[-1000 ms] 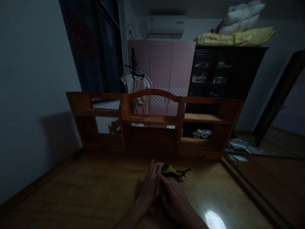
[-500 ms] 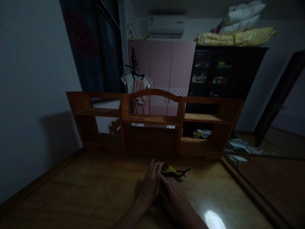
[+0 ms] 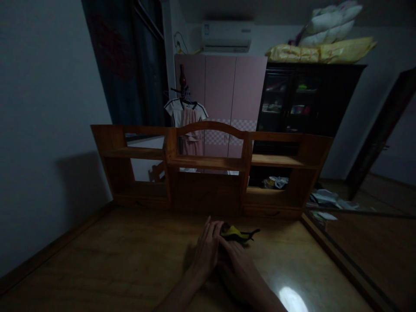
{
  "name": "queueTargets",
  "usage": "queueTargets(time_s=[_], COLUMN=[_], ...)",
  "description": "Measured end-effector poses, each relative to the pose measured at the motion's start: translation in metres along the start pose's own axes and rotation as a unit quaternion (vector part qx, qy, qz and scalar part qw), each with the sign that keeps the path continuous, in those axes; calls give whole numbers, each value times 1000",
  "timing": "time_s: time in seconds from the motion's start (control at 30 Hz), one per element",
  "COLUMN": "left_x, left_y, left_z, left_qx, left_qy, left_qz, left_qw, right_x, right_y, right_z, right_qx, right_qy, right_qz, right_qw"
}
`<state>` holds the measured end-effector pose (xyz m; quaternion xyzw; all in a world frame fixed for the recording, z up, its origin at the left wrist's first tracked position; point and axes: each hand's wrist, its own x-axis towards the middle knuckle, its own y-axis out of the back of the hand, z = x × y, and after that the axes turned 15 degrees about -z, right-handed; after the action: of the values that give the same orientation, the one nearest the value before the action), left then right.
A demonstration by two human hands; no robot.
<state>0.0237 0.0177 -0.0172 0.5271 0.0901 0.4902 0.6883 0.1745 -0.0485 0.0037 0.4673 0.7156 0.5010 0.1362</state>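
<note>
In the head view a small yellow-and-black item [image 3: 238, 235], soft like cloth, lies on the wooden surface [image 3: 136, 255]. Thin dark ends stick out from it to the right. My left hand [image 3: 208, 245] rests over its left end, fingers bent down around it and the thumb sticking up. Close against it, my right hand [image 3: 235, 260] has its fingers closed on the near side of the same item. My fingertips and the part of the item beneath them are hidden, and the light is dim.
A wooden shelf unit [image 3: 208, 162] stands along the far edge of the surface. A white wall [image 3: 48, 151] rises on the left. The right side has a raised wooden rim [image 3: 338, 262], with papers [image 3: 325, 197] lower down beyond it. Light glares off the near right.
Both hands stay on the item in nearly the same place. A small brownish part of it shows a bit more beside my left fingertips.
</note>
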Motion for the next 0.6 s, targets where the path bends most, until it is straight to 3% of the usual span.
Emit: queueTargets(time_s=[0.6], left_x=[-1], left_y=[2], left_z=[4], left_qx=[-16], left_qy=[21], left_qz=[-5], left_qw=[1000], right_x=[-1], right_y=[0], right_z=[-5], right_qx=[-2], right_qy=[-19], right_qz=[-12], right_qw=[1000])
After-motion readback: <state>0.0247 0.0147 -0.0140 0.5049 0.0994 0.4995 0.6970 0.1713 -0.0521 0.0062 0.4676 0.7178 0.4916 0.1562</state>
